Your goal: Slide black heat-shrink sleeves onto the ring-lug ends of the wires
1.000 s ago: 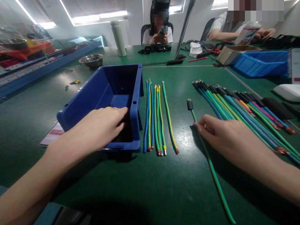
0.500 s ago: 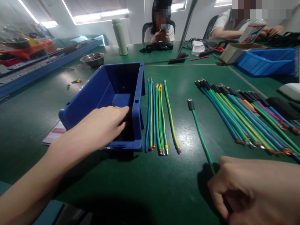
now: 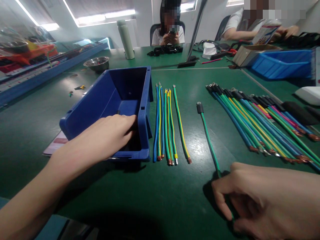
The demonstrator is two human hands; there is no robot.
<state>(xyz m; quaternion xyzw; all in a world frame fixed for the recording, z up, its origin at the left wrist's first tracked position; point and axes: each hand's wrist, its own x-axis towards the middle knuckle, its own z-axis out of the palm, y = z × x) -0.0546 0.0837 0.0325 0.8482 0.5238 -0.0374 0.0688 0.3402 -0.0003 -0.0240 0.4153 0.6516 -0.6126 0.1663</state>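
Observation:
My left hand point(image 3: 113, 131) reaches over the front lip of a deep blue plastic bin point(image 3: 82, 106); its fingertips point down inside and are hidden, so what they touch does not show. At the lower right, my right hand point(image 3: 252, 200) pinches a green wire point(image 3: 209, 143) near its lower end. That wire's far end carries a black sleeve and a ring terminal and rests towards the middle of the table. Between bin and wire, several blue and yellow-green wires point(image 3: 165, 126) lie side by side, with one yellow-green wire point(image 3: 181, 125) a little apart.
A large row of sleeved wires point(image 3: 255, 123) lies on the right. Farther back stand a steel bowl point(image 3: 97, 64), a pale green bottle point(image 3: 125, 40), a dark stand point(image 3: 187, 63), a cardboard box point(image 3: 246, 56) and a lighter blue bin point(image 3: 282, 65). Two people sit across the table.
My right hand has shifted left with the green wire, whose sleeved end has also slid slightly left. My left hand stays in the bin. The whole view has drifted a little.

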